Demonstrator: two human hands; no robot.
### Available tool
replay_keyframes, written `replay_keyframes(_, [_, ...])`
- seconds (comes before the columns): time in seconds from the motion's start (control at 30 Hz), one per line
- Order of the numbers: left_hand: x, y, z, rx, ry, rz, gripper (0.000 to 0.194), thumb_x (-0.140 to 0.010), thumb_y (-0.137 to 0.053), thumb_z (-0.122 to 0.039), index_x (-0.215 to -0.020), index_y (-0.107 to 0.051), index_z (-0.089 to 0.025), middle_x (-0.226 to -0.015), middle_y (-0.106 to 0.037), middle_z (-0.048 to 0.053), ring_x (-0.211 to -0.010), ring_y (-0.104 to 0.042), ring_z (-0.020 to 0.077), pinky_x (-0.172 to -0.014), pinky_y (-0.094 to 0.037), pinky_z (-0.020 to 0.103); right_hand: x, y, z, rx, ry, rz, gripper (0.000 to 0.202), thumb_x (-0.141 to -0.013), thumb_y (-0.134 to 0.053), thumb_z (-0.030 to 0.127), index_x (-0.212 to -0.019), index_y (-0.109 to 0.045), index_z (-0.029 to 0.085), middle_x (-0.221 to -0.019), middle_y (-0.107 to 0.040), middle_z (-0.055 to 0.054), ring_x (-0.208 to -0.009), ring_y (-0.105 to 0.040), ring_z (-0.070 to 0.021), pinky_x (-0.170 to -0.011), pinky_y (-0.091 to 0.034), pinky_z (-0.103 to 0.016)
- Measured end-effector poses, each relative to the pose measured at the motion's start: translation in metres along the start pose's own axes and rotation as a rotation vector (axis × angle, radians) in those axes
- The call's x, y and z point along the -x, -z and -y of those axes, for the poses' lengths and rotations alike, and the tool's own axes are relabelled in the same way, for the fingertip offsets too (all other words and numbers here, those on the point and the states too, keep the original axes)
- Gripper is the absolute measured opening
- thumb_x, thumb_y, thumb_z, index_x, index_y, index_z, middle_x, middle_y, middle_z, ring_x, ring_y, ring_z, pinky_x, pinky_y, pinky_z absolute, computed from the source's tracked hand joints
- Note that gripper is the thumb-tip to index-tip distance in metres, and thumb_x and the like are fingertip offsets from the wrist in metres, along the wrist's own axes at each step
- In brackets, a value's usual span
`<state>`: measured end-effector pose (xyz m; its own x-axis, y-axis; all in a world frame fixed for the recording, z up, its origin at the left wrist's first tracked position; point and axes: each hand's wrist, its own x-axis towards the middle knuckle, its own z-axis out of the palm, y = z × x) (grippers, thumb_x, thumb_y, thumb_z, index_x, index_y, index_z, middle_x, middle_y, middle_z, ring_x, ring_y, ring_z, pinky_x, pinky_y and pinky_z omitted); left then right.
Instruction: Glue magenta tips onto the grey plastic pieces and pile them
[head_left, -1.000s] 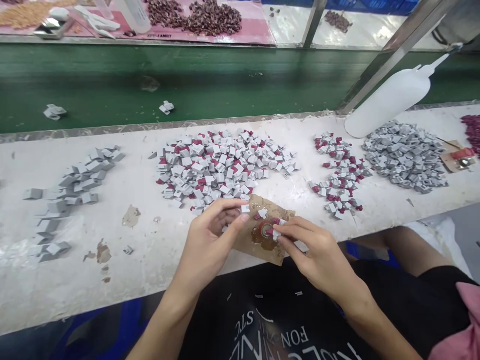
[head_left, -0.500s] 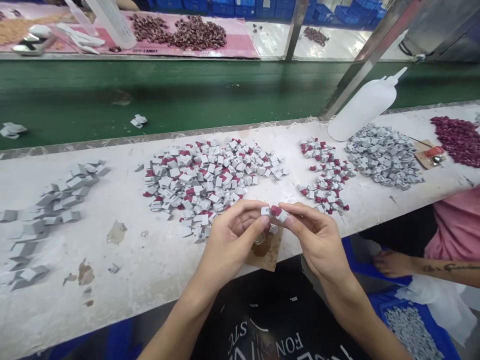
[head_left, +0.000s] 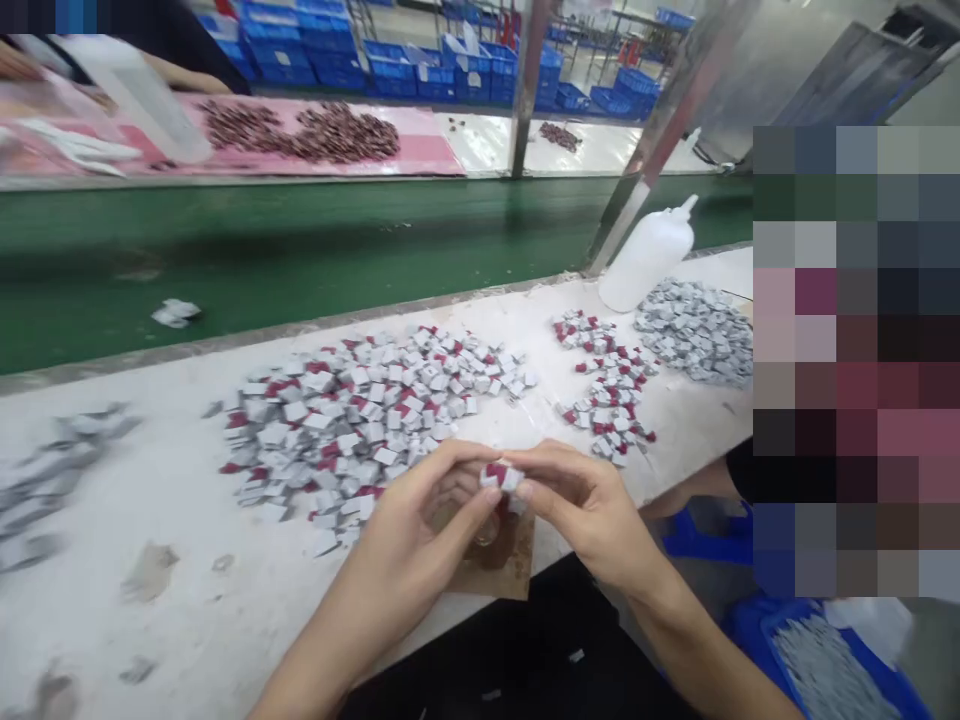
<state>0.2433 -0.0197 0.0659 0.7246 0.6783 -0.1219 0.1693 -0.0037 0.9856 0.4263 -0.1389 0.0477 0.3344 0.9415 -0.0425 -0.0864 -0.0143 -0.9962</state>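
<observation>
Both forearms bare, no sleeves, gloves, watch or rings on the left hand (head_left: 409, 545) or right hand (head_left: 589, 505). Dark top, black, down at the bottom.

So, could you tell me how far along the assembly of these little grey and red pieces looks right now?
Done, it seems: a big heap of grey-and-red pieces and a smaller heap lie on the white bench. In hand: the left hand and right hand pinch one grey-and-red piece between the fingertips above a brown card. Left, probably: a pile of plain grey pieces by the squeeze bottle.
</observation>
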Motion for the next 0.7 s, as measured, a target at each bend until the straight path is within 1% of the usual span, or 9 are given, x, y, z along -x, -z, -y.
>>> replay_keyframes(0.07, [-0.019,0.010,-0.006,-0.109,-0.023,-0.041,0.014,-0.106,-0.073,-0.035,-0.115,-0.079,-0.026,-0.101,-0.081,0.003,-0.091,-0.079,0.0213,-0.083,-0.066,0.032,-0.001,-0.002,-0.004,-0.022,-0.024,-0.106,0.030,-0.103,-0.090,0.042,-0.133,-0.090,0.038,-0.123,-0.088,-0.004,-0.112,-0.089,-0.0230,-0.098,-0.074,-0.033])
replay_keyframes(0.13, [-0.044,0.026,-0.011,-0.230,0.000,-0.137,0.009,-0.103,-0.073,-0.028,-0.109,-0.077,-0.024,-0.104,-0.081,0.004,-0.095,-0.079,0.0218,-0.084,-0.065,0.033,-0.001,-0.001,-0.009,-0.007,-0.069,-0.182,0.037,-0.102,-0.090,0.049,-0.137,-0.087,0.037,-0.124,-0.089,-0.006,-0.110,-0.090,-0.0257,-0.095,-0.076,-0.035])
replay_keyframes(0.2, [-0.075,0.047,-0.012,-0.326,0.069,-0.259,0.008,-0.101,-0.074,-0.023,-0.109,-0.076,-0.022,-0.109,-0.081,0.005,-0.096,-0.079,0.0216,-0.085,-0.065,0.034,-0.002,0.002,-0.014,0.038,-0.107,-0.196,0.038,-0.103,-0.087,0.056,-0.135,-0.088,0.033,-0.121,-0.090,-0.009,-0.105,-0.091,-0.0281,-0.092,-0.077,-0.038])
replay_keyframes(0.3, [-0.129,0.083,-0.011,-0.419,0.164,-0.436,0.013,-0.102,-0.073,-0.016,-0.114,-0.075,-0.017,-0.114,-0.081,0.008,-0.096,-0.079,0.0210,-0.090,-0.065,0.036,-0.003,0.007,-0.021,0.121,-0.116,-0.166,0.036,-0.102,-0.086,0.060,-0.120,-0.091,0.030,-0.111,-0.091,-0.011,-0.098,-0.092,-0.0295,-0.088,-0.078,-0.036])
replay_keyframes(0.37, [-0.166,0.104,-0.008,-0.459,0.211,-0.502,0.017,-0.105,-0.075,-0.018,-0.121,-0.076,-0.015,-0.121,-0.080,0.010,-0.105,-0.079,0.0228,-0.097,-0.066,0.040,-0.006,0.011,-0.023,0.177,-0.122,-0.123,0.036,-0.101,-0.085,0.061,-0.114,-0.093,0.029,-0.105,-0.091,-0.011,-0.094,-0.092,-0.0300,-0.084,-0.077,-0.033])
replay_keyframes(0.5, [-0.226,0.130,-0.003,-0.510,0.327,-0.536,0.039,-0.110,-0.078,-0.041,-0.142,-0.073,-0.018,-0.143,-0.074,0.013,-0.122,-0.076,0.0278,-0.104,-0.068,0.050,-0.012,0.019,-0.027,0.283,-0.151,-0.100,0.039,-0.098,-0.085,0.066,-0.108,-0.094,0.029,-0.098,-0.092,-0.010,-0.090,-0.092,-0.0307,-0.080,-0.076,-0.028])
replay_keyframes(0.6, [-0.243,0.136,-0.002,-0.543,0.400,-0.565,0.045,-0.109,-0.079,-0.043,-0.147,-0.071,-0.019,-0.147,-0.073,0.014,-0.127,-0.075,0.0298,-0.106,-0.068,0.051,-0.016,0.026,-0.033,0.379,-0.164,-0.080,0.043,-0.094,-0.086,0.070,-0.109,-0.095,0.030,-0.098,-0.093,-0.010,-0.091,-0.093,-0.0329,-0.078,-0.076,-0.028])
replay_keyframes(0.67, [-0.236,0.137,-0.004,-0.569,0.407,-0.588,0.047,-0.108,-0.080,-0.042,-0.148,-0.071,-0.019,-0.149,-0.072,0.014,-0.130,-0.074,0.0313,-0.108,-0.067,0.053,-0.018,0.031,-0.039,0.446,-0.124,-0.108,0.043,-0.094,-0.085,0.071,-0.111,-0.095,0.033,-0.099,-0.093,-0.008,-0.090,-0.093,-0.0326,-0.076,-0.077,-0.028])
replay_keyframes(0.7, [-0.226,0.137,-0.006,-0.583,0.387,-0.595,0.047,-0.108,-0.081,-0.041,-0.148,-0.071,-0.018,-0.151,-0.071,0.015,-0.133,-0.074,0.0323,-0.111,-0.065,0.055,-0.019,0.033,-0.042,0.472,-0.076,-0.130,0.040,-0.095,-0.085,0.069,-0.111,-0.095,0.034,-0.099,-0.093,-0.008,-0.087,-0.092,-0.0323,-0.073,-0.077,-0.029])
